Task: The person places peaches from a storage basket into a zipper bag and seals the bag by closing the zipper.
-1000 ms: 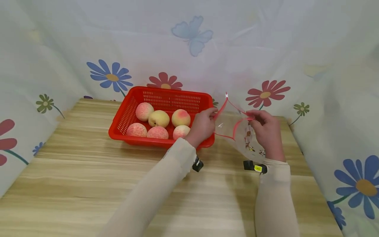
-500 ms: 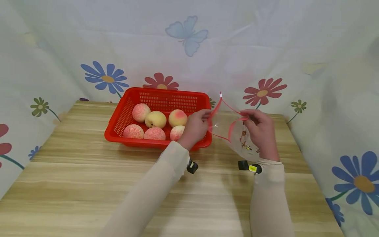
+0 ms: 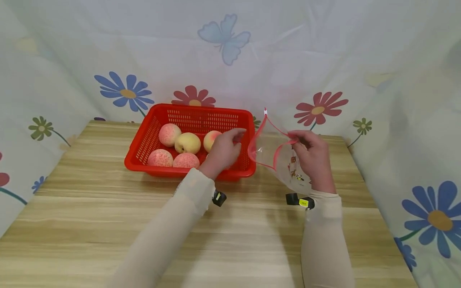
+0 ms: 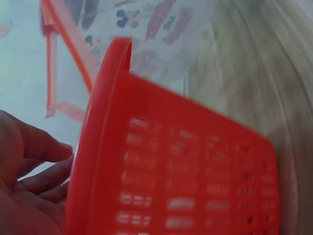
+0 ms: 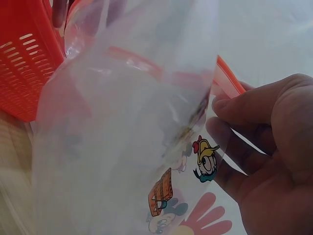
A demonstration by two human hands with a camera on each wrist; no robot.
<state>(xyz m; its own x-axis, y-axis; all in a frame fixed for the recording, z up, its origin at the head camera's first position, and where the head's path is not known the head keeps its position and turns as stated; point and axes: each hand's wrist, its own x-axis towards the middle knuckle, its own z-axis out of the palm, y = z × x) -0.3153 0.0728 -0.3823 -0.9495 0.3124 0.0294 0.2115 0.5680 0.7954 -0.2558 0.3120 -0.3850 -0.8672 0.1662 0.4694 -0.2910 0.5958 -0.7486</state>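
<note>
— Grip check, right hand (image 3: 312, 159): thumb and fingers pinching a clear bag (image 3: 286, 170) at its red edge. Left hand (image 3: 224, 151)?
— Slack: fingers relaxed, nothing held, above the right end of the red basket (image 3: 173, 174).
— Bag position?
— Just right of the basket; mouth gaping, cartoon prints (image 5: 206, 159) on the side.
— Basket contents?
— Peaches (image 3: 187, 143), at least one partly covered by the left hand. Basket stands on the wood-grain worktop (image 3: 90, 200).
— Farther back?
— Behind the basket: flower-printed cloth (image 3: 281, 52), blue butterfly (image 3: 227, 40) included.
</note>
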